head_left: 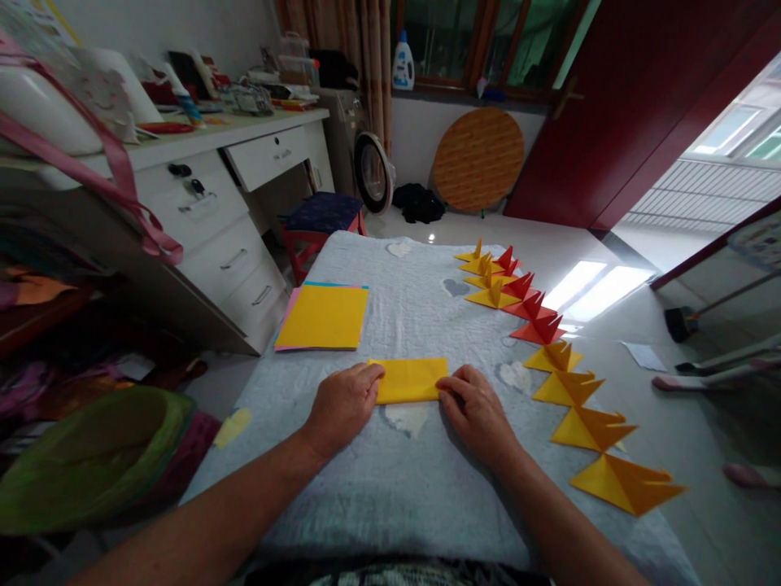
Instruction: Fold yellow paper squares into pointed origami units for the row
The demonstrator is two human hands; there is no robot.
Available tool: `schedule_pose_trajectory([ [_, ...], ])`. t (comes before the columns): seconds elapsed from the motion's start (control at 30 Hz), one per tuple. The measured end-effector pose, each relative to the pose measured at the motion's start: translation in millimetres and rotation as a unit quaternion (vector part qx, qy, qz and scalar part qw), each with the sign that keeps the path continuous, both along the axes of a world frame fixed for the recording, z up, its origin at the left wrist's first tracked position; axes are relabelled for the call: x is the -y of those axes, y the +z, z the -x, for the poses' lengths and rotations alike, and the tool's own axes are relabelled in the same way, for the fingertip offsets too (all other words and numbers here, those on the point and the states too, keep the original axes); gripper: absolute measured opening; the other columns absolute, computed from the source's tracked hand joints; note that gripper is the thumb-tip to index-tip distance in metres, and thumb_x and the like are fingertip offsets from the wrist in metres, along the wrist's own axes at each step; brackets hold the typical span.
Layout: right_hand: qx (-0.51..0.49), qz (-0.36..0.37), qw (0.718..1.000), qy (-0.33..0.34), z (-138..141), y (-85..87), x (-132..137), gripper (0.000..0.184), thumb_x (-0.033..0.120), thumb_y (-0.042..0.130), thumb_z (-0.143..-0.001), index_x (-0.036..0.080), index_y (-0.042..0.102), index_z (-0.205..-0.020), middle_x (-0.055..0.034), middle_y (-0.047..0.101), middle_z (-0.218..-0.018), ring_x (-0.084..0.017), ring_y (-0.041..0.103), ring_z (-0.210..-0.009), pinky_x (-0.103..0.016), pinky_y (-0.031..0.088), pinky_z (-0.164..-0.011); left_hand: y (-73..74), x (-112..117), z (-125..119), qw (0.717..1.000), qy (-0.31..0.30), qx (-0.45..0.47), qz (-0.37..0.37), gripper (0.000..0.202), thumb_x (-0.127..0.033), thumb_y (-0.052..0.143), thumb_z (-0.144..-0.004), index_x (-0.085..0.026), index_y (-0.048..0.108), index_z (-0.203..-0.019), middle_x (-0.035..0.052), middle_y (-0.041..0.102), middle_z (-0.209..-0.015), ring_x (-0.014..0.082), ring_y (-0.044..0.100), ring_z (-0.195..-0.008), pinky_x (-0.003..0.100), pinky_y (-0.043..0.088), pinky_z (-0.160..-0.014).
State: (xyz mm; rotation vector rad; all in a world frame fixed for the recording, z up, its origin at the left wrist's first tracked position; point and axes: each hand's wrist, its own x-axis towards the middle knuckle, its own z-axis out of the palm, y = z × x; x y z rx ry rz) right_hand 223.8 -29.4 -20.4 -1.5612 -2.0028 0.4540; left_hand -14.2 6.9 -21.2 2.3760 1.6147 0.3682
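A yellow sheet of origami paper, folded into a wide rectangle, lies between my hands just above the cloth. My left hand pinches its left end between thumb and fingers. At the opposite end, my right hand grips the lower right corner the same way. Beyond my left hand rests a stack of square paper, yellow on top with pink and blue edges showing. Along the right side stand several folded paper cranes, yellow ones nearer me and red ones farther off.
A pale blue cloth with heart shapes covers the table. Left of it are a white desk with drawers, a stool and a green-lined bin. A washing machine stands behind with its door ajar; a round wooden board leans on the wall.
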Motion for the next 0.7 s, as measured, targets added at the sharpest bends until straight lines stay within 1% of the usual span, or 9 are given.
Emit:
schedule_pose_trajectory([
  [0.1,0.048,-0.042,0.998,0.014,1,2.7,2,0.020,0.017,0.052,-0.092,0.020,0.072,-0.094,-0.0120,0.063,-0.110,-0.026,0.055,-0.100,-0.043,0.047,-0.088,1.6,0,0,1.000,-0.001,-0.009,0.005,0.028,-0.018,0.046,-0.095,-0.022,0.068,-0.112,0.0061,0.074,-0.110,0.0226,0.070,-0.096,0.033,0.052,-0.086],
  [0.17,0.090,-0.060,0.993,0.040,2,5.6,2,0.020,0.015,0.051,-0.093,0.021,0.071,-0.095,-0.0114,0.063,-0.121,-0.028,0.053,-0.111,-0.045,0.043,-0.095,1.8,0,0,1.000,-0.002,-0.011,0.003,0.028,-0.018,0.046,-0.095,-0.022,0.068,-0.112,0.0061,0.074,-0.109,0.0221,0.070,-0.095,0.033,0.052,-0.085],
  [0.23,0.133,-0.053,0.987,0.072,4,9.4,1,0.021,0.014,0.050,-0.095,0.021,0.069,-0.096,-0.0102,0.066,-0.118,-0.027,0.055,-0.110,-0.044,0.041,-0.096,1.4,0,0,1.000,-0.002,-0.013,0.002,0.027,-0.019,0.046,-0.095,-0.022,0.068,-0.111,0.0057,0.074,-0.108,0.0214,0.070,-0.095,0.031,0.052,-0.085],
  [0.3,0.179,-0.033,0.978,0.098,7,14.2,0,0.020,0.017,0.048,-0.097,0.021,0.068,-0.098,-0.0091,0.069,-0.106,-0.025,0.058,-0.101,-0.043,0.040,-0.093,0.8,0,-1,1.000,-0.004,-0.016,0.001,0.026,-0.020,0.047,-0.095,-0.023,0.068,-0.111,0.0055,0.074,-0.108,0.0211,0.070,-0.095,0.031,0.052,-0.085],
  [0.37,0.225,-0.022,0.968,0.108,11,19.0,-2,0.020,0.024,0.049,-0.099,0.023,0.066,-0.109,-0.0087,0.068,-0.102,-0.026,0.058,-0.096,-0.044,0.038,-0.091,0.4,1,-1,1.000,-0.005,-0.016,0.000,0.027,-0.019,0.047,-0.095,-0.023,0.068,-0.112,0.0057,0.074,-0.109,0.0214,0.069,-0.096,0.032,0.052,-0.086],
  [0.43,0.255,-0.024,0.960,0.112,16,22.5,-5,0.028,0.032,0.052,-0.098,0.028,0.061,-0.124,-0.0088,0.068,-0.103,-0.028,0.057,-0.096,-0.046,0.036,-0.091,0.2,1,-1,1.000,-0.004,-0.015,-0.002,0.028,-0.019,0.047,-0.095,-0.023,0.068,-0.114,0.0062,0.074,-0.110,0.0222,0.070,-0.097,0.033,0.052,-0.087],
  [0.5,0.271,-0.028,0.956,0.109,21,23.9,-7,0.036,0.039,0.056,-0.096,0.032,0.058,-0.131,-0.0101,0.066,-0.106,-0.030,0.055,-0.098,-0.047,0.035,-0.091,0.2,1,-1,1.000,-0.004,-0.016,-0.004,0.029,-0.019,0.046,-0.095,-0.023,0.068,-0.114,0.0070,0.074,-0.109,0.0231,0.070,-0.096,0.034,0.052,-0.087],
  [0.6,0.281,-0.023,0.954,0.102,25,22.9,-10,0.041,0.048,0.057,-0.093,0.033,0.059,-0.131,-0.0120,0.064,-0.110,-0.032,0.053,-0.100,-0.048,0.035,-0.089,0.3,1,-1,1.000,-0.011,-0.024,-0.007,0.028,-0.019,0.046,-0.096,-0.022,0.068,-0.114,0.0076,0.073,-0.108,0.0239,0.070,-0.095,0.035,0.052,-0.086],
  [0.7,0.273,-0.018,0.957,0.097,26,19.9,-11,0.044,0.052,0.055,-0.093,0.034,0.058,-0.133,-0.0126,0.062,-0.112,-0.032,0.052,-0.101,-0.048,0.036,-0.090,1.0,3,0,0.999,-0.016,-0.049,-0.015,0.029,-0.019,0.044,-0.097,-0.021,0.067,-0.115,0.0082,0.073,-0.104,0.0242,0.069,-0.092,0.036,0.051,-0.084],
])
